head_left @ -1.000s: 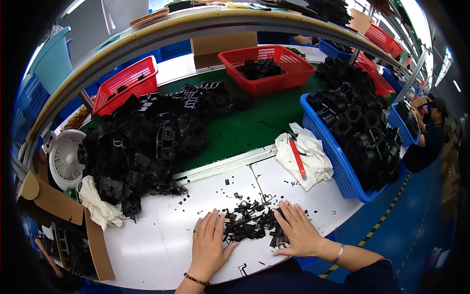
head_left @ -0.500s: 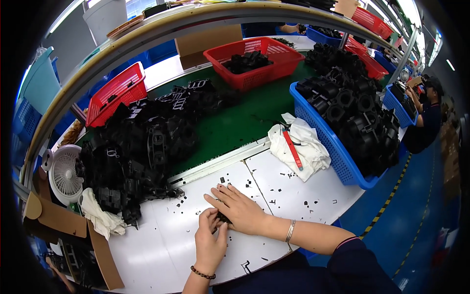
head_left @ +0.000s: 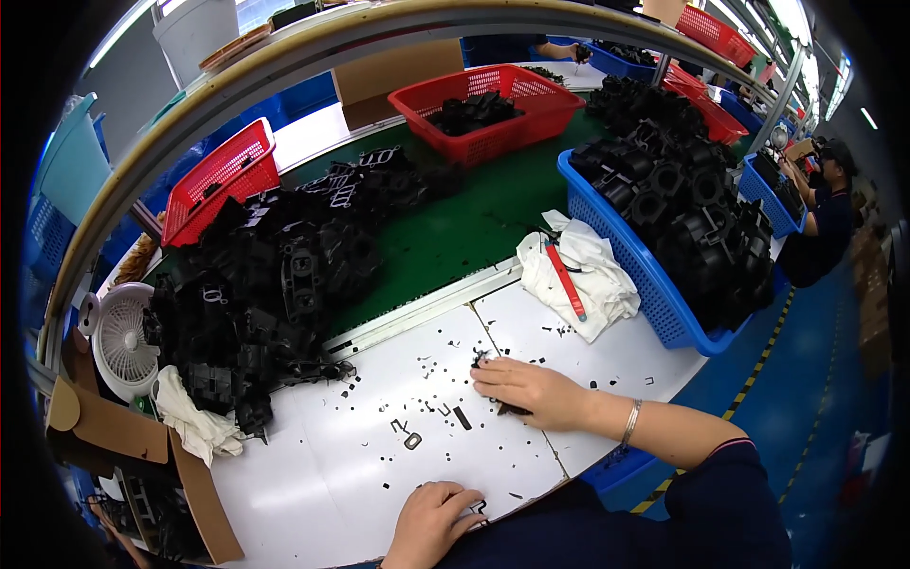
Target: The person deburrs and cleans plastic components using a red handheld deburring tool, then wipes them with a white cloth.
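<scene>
My right hand [head_left: 531,391] is over the white tabletop right of the middle, its fingers curled round a clump of black plastic scraps [head_left: 482,360]. Dark bits stick out past the fingertips and below the palm. Down by the table's front edge, my left hand [head_left: 431,522] has bent fingers, with thumb and forefinger at a thin bent black plastic scrap [head_left: 480,510]. Between the hands lie loose black pieces, among them a flat strip [head_left: 462,418] and a small ring-shaped piece [head_left: 412,441]. Many tiny black crumbs are scattered around them.
A heap of black moulded parts [head_left: 303,275] covers the left side. At right stands a blue basket [head_left: 635,275] of black parts, beside a white cloth [head_left: 607,284] bearing a red-handled tool [head_left: 566,280]. A red basket [head_left: 483,142], white fan [head_left: 128,341] and open carton [head_left: 114,422] surround the workplace.
My hands were together over a dark clump; now they are apart. The right has moved right with black scraps, the left down to the front edge. Loose pieces now show where they were.
</scene>
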Motion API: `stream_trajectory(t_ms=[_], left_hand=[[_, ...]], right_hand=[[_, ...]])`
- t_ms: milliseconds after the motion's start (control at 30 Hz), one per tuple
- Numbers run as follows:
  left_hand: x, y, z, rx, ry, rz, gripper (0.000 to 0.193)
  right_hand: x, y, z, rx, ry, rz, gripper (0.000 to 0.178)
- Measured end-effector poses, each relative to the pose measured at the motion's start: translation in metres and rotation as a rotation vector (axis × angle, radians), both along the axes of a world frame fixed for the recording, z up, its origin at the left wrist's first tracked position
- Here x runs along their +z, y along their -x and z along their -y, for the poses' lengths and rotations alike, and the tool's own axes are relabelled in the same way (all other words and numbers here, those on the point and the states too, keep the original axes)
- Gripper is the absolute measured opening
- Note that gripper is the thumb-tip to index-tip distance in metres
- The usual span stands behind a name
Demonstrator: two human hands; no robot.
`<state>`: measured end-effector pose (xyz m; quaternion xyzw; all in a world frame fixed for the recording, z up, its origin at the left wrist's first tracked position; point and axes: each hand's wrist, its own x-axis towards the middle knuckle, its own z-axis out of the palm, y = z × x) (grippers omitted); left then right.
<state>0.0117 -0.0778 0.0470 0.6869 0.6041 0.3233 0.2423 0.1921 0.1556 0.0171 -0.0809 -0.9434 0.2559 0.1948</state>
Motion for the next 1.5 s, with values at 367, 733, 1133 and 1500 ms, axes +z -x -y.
stream_trajectory(t_ms=[367,733,1133,1500], left_hand=[[-0.007,0.010,-0.022,0.156,-0.198,-0.303,0.027],[-0.013,0.004,-0.050,0.430,-0.039,-0.310,0.015],[-0.011,0.008,-0.094,0.411,-0.001,-0.177,0.022],[-0.003,-0.006,-0.079,0.368,-0.149,-0.292,0.009]], right_hand=[[-0.007,0.063,0.014,0.177,-0.194,0.091,0.055],[-0.012,0.038,0.002,-0.132,-0.137,-0.045,0.035],[0.002,0.048,0.016,-0.151,-0.141,-0.006,0.059],[-0.021,0.079,-0.023,-0.275,-0.343,0.029,0.020]])
